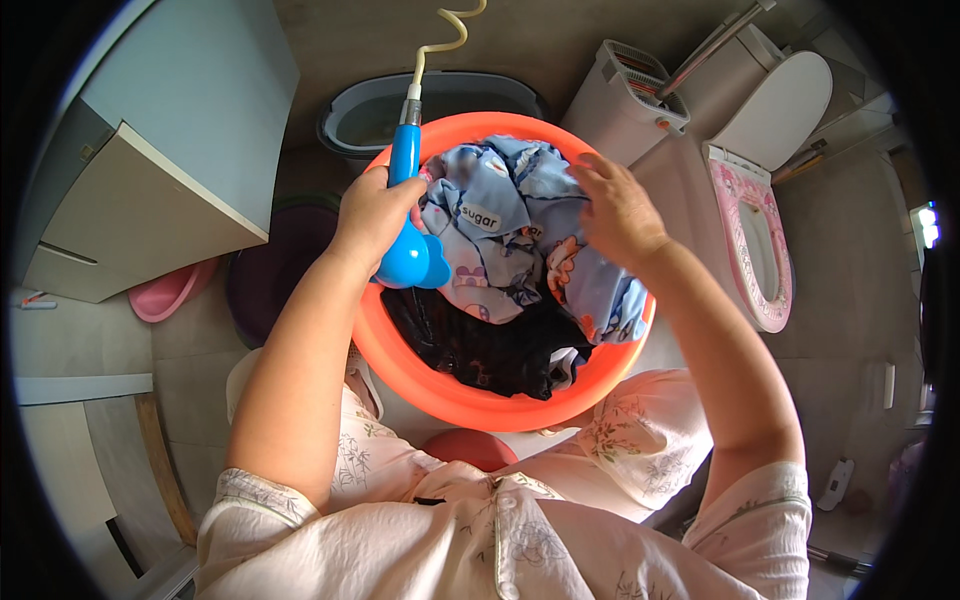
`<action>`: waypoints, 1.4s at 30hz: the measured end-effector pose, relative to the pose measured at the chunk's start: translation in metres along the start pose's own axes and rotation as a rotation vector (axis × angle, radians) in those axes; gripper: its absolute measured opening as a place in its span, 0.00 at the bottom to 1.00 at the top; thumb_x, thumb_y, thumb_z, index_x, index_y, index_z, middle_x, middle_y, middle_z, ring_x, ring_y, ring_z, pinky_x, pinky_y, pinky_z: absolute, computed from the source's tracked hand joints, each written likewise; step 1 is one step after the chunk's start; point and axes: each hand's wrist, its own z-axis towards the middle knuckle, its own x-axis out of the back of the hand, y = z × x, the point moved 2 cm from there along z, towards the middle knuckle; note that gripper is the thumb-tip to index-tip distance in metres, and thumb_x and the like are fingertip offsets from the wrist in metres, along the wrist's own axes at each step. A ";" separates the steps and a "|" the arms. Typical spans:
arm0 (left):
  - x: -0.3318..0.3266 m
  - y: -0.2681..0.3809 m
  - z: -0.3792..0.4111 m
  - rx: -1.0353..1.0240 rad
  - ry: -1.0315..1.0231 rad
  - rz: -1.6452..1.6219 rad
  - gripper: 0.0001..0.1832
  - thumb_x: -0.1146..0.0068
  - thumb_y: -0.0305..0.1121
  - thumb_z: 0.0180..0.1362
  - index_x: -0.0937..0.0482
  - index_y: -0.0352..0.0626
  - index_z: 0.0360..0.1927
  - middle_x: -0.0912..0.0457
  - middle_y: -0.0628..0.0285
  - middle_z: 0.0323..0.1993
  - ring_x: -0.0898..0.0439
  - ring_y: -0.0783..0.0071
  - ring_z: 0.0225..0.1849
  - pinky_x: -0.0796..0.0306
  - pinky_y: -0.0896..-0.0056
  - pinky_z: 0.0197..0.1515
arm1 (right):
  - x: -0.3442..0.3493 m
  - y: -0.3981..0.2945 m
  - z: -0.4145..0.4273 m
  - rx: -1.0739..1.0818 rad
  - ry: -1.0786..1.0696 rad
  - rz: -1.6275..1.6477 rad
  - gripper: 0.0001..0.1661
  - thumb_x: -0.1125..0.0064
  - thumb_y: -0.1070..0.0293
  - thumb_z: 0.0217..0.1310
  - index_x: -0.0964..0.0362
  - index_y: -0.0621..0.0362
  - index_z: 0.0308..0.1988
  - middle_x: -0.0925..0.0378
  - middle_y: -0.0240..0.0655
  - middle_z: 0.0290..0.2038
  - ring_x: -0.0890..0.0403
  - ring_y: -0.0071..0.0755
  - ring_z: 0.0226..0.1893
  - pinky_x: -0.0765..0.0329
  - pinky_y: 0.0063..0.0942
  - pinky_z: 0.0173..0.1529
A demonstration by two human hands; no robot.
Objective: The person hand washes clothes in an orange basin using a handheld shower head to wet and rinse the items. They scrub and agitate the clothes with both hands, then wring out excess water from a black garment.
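My left hand [369, 216] is wrapped around the handle of a blue hand-held shower head [405, 260], fed by a coiled cream hose [442, 46]. Its rounded head hangs over the left rim of an orange plastic basin [420, 399]. No water is visibly flowing from it. Light-blue printed fabric [487, 199] lies bunched in the basin, with a wet-looking black garment [487, 341] nearer me. My right hand [621, 210], slightly blurred, is at the right side of the blue fabric with its fingers apart. Whether its fingertips touch the cloth is hard to tell.
Behind the basin stands a grey tub [360, 112] holding water. To the right are a mop bucket [611, 105] and a toilet with a pink seat cover [776, 225]. A cabinet [142, 202], a pink basin [169, 292] and a dark basin [274, 262] are left.
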 end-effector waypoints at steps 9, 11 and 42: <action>-0.002 0.002 -0.003 -0.020 -0.006 -0.009 0.10 0.44 0.35 0.57 0.25 0.38 0.33 0.24 0.62 0.21 0.23 0.74 0.23 0.29 0.70 0.30 | -0.090 -0.116 -0.027 -0.163 -0.222 -0.096 0.53 0.25 0.50 0.41 0.41 0.70 0.58 0.30 0.52 0.49 0.26 0.52 0.54 0.28 0.40 0.56; 0.000 0.002 -0.004 -0.016 0.004 -0.006 0.10 0.44 0.35 0.57 0.25 0.38 0.33 0.24 0.62 0.22 0.23 0.74 0.23 0.29 0.70 0.30 | -0.100 -0.105 -0.023 -0.157 -0.162 0.167 0.41 0.28 0.52 0.45 0.35 0.68 0.50 0.27 0.51 0.46 0.22 0.49 0.49 0.25 0.39 0.49; 0.027 0.017 -0.022 0.020 0.038 -0.122 0.13 0.43 0.38 0.54 0.25 0.36 0.29 0.23 0.60 0.23 0.23 0.72 0.24 0.29 0.67 0.29 | -0.084 -0.145 -0.081 0.134 -0.327 -0.007 0.21 0.44 0.63 0.52 0.29 0.54 0.48 0.31 0.44 0.47 0.31 0.50 0.51 0.31 0.44 0.53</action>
